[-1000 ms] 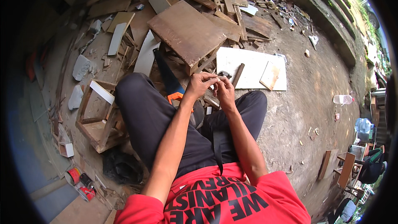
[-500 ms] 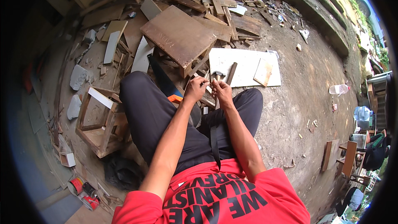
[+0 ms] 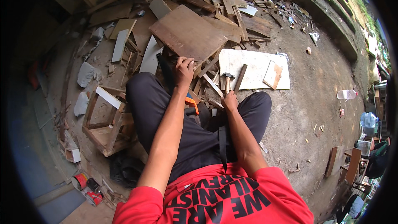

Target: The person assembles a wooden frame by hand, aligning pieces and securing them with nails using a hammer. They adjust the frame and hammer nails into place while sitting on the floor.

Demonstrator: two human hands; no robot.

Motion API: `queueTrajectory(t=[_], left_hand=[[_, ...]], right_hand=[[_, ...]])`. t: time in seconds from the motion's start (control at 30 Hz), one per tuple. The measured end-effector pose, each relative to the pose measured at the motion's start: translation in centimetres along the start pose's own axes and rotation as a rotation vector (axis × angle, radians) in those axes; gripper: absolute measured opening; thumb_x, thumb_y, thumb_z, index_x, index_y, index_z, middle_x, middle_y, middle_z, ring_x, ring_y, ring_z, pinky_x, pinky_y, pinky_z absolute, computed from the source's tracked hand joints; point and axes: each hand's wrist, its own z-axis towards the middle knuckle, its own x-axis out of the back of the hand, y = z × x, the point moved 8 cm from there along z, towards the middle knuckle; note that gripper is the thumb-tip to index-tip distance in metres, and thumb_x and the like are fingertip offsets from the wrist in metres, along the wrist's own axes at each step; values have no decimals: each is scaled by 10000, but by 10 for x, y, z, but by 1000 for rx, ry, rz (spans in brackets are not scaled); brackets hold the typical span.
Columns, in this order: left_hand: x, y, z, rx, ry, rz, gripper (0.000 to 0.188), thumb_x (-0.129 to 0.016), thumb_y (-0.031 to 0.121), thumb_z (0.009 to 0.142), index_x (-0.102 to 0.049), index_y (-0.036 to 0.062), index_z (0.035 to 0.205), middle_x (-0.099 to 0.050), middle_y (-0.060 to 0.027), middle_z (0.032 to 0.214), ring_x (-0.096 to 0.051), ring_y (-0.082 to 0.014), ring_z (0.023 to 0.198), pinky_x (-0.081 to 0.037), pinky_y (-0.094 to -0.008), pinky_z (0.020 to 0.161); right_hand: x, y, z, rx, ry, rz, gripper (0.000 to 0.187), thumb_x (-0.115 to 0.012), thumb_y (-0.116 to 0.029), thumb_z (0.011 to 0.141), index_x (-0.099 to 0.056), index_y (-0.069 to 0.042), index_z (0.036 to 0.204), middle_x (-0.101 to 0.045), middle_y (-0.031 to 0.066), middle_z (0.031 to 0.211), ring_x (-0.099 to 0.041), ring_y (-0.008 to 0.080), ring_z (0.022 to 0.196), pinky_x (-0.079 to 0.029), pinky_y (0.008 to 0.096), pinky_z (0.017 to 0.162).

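My right hand [image 3: 229, 101] grips the wooden handle of a hammer [image 3: 227, 81], whose dark head points away from me above a white board [image 3: 253, 63]. Over the near edge of a brown wooden panel [image 3: 188, 31], my left hand [image 3: 183, 70] is closed with its fingertips pinched together. Whatever it may hold is too small to make out. The panel lies on a wooden frame, partly showing beneath its right edge. A handsaw [image 3: 192, 103] with an orange handle rests between my legs, partly hidden by my left forearm. A dark wood strip [image 3: 240, 78] lies beside the hammer.
Scrap wood [image 3: 232, 10] is heaped beyond the panel. A small wooden frame [image 3: 105, 126] stands left of my knee, with red cans [image 3: 93, 198] nearer me. A loose piece of board [image 3: 273, 74] lies on the white board. At right are a plastic bottle [image 3: 347, 94] and a concrete step [image 3: 321, 23].
My hands were close together in front of the hammer head. Since then the left has moved left to the panel's edge, while the right has taken hold of the hammer's handle.
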Motion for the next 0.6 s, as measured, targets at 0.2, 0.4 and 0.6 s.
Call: queueTrajectory(t=[0.2,0.4,0.6], left_hand=[[0,12,-15,-18,-95,128,490,-662,167,899,-560,62,1367,-586,-156,1258,-596,-358,1112,-469,-468,942],[-26,30,-50,-18,-299,515,586,-564,293,982,-405,188,1535,-313,-91,1607,-483,-325,1306,-337,-607,1093],[-31,16,-54,-73,-235,640,536,-548,242,988,-446,217,1514,-309,-70,1624,-511,-303,1248,-367,-579,1075]], right_hand=[[-5,-3,0,22,-124,8,276,-585,-114,826,-619,88,1011,-676,337,1050,-662,489,1032,-531,536,904],[-20,12,25,181,-63,78,258,-643,-125,739,-679,91,876,-675,353,929,-673,493,963,-548,525,856],[-18,12,20,134,-92,107,355,-752,-226,747,-676,98,870,-678,347,918,-678,484,946,-554,520,829]])
